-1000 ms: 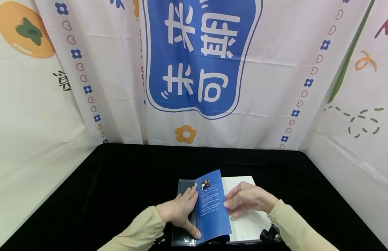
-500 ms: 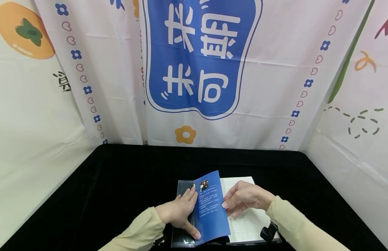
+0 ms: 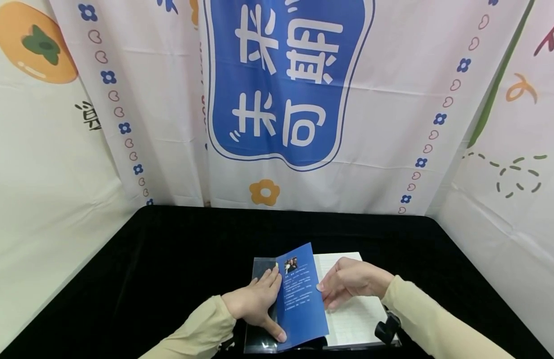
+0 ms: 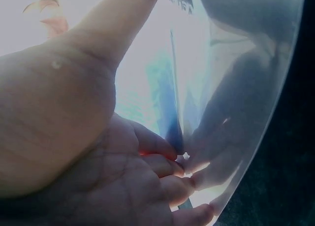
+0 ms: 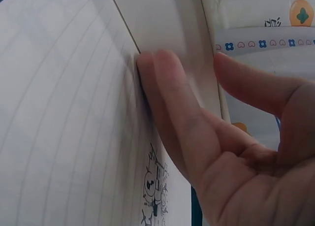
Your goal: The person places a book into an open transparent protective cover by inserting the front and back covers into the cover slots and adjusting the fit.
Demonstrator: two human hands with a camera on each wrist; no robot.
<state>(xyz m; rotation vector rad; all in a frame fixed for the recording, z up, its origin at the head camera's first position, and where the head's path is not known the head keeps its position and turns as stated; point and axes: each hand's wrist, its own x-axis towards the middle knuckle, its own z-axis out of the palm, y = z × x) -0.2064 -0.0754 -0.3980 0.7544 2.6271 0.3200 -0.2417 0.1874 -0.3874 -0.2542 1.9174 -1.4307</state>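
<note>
On the black-covered table (image 3: 192, 249), our lined notebook (image 3: 359, 324) lies open; we press our left hand (image 3: 255, 301) flat on the clear plastic cover (image 3: 261, 343) and, with our right hand (image 3: 350, 281), pinch the edge of the blue printed flap (image 3: 300, 319). Looks like cover-fitting; next probably calls for squaring that flap.

Soft, even light fills my head view, though the black tabletop (image 3: 192, 249) loses detail. White glare hazes my left wrist view, leaving my left hand (image 4: 93, 137) backlit; my right wrist view shows the ruled page (image 5: 59, 117) dim and greyish.
</note>
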